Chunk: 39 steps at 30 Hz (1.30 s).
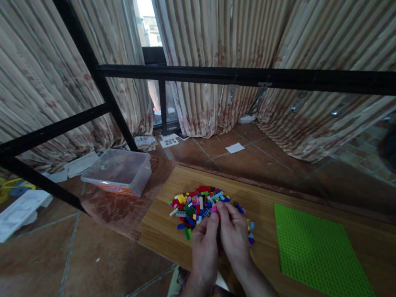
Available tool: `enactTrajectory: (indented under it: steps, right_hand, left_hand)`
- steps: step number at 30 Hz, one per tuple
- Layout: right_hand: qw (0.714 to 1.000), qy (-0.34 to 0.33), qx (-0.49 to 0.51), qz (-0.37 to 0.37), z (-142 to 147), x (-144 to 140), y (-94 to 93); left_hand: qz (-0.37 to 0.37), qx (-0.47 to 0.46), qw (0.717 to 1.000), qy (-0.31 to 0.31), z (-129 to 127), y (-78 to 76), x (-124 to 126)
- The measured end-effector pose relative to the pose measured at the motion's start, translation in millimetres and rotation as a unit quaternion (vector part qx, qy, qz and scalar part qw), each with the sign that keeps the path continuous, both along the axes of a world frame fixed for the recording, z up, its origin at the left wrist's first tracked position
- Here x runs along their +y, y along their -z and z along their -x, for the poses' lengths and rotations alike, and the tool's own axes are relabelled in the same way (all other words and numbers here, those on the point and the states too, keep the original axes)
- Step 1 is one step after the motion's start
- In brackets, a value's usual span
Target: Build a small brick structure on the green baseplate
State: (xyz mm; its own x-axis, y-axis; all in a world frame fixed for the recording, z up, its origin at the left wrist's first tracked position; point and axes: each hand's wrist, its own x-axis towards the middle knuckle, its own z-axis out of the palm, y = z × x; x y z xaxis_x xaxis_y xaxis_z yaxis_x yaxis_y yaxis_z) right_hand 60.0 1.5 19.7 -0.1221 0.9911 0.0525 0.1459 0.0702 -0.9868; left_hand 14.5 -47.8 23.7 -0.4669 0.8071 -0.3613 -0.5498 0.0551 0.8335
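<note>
A heap of small coloured bricks (pixel 196 205) lies on a low wooden board (pixel 160 225). Both of my hands are together at the near edge of the heap. My left hand (pixel 204 246) and my right hand (pixel 234 234) pinch a small pink brick (pixel 215 210) between their fingertips. Which hand bears it more I cannot tell. A green studded baseplate (pixel 315 249) lies flat on the board to the right of my hands, with nothing on it.
A clear plastic box (pixel 119 171) stands on the tiled floor beyond the board's left corner. A black metal frame (pixel 211 77) crosses above. Curtains hang behind. White foam pieces (pixel 11 217) and papers lie at the left.
</note>
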Motion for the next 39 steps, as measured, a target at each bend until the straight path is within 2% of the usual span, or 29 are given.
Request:
enactTrajectory:
  steps: [4,7,10,13,16,18,20,23,26,28,31,35,37,39]
  right_hand:
    - [0.999,0.001,0.039,0.035,-2.1,0.3,1.0]
    - [0.996,0.002,0.06,0.066,-3.4,0.3,1.8]
    - [0.987,0.007,0.114,0.115,-1.8,-1.0,3.5]
    - [0.972,0.011,0.167,0.162,2.2,-5.5,3.8]
    - [0.967,-0.011,0.163,0.194,3.5,-10.9,0.4]
    - [0.978,-0.038,0.12,0.165,0.7,-12.9,-2.8]
    - [0.992,-0.069,0.051,0.091,-3.8,-13.4,-5.3]
    - [0.993,-0.101,-0.057,-0.018,-9.1,-13.6,-6.8]
    - [0.984,-0.107,-0.121,-0.08,-9.4,-16.2,-5.9]
    - [0.981,-0.101,-0.134,-0.092,-7.7,-19.0,-3.0]
    - [0.987,-0.095,-0.113,-0.064,-5.4,-20.3,5.9]
    - [0.992,-0.096,-0.081,-0.007,-6.0,-5.2,17.9]
    - [0.986,-0.079,-0.141,-0.028,-6.1,10.4,18.6]
    - [0.963,-0.077,-0.247,-0.078,-4.0,27.2,15.7]
  left_hand:
    - [-0.074,0.095,0.991,0.052,1.2,0.2,-4.3]
    - [-0.085,0.11,0.988,0.068,1.1,-2.5,-9.0]
    - [-0.06,0.052,0.995,0.063,-0.6,-3.2,-11.9]
    - [-0.016,-0.035,0.999,0.03,0.5,-2.8,-11.9]
    - [0.02,-0.129,0.991,0.004,7.8,-3.7,-10.1]
    - [0.021,-0.172,0.985,-0.001,14.0,-5.0,-8.4]
    - [0.017,-0.181,0.983,-0.002,18.6,-6.2,-6.7]
    - [0.027,-0.137,0.99,-0.01,19.9,-6.3,-4.6]
    - [0.013,-0.07,0.997,-0.022,16.6,-2.3,-3.7]
    - [-0.01,-0.028,0.999,-0.028,13.8,3.2,-4.0]
    - [-0.035,0.012,0.998,-0.048,9.9,12.9,-5.9]
    - [-0.03,0.0,0.998,-0.053,14.0,18.8,-7.3]
    - [-0.025,0.012,0.997,-0.066,23.7,19.0,-4.5]
    - [-0.022,0.044,0.993,-0.104,35.7,19.9,2.0]
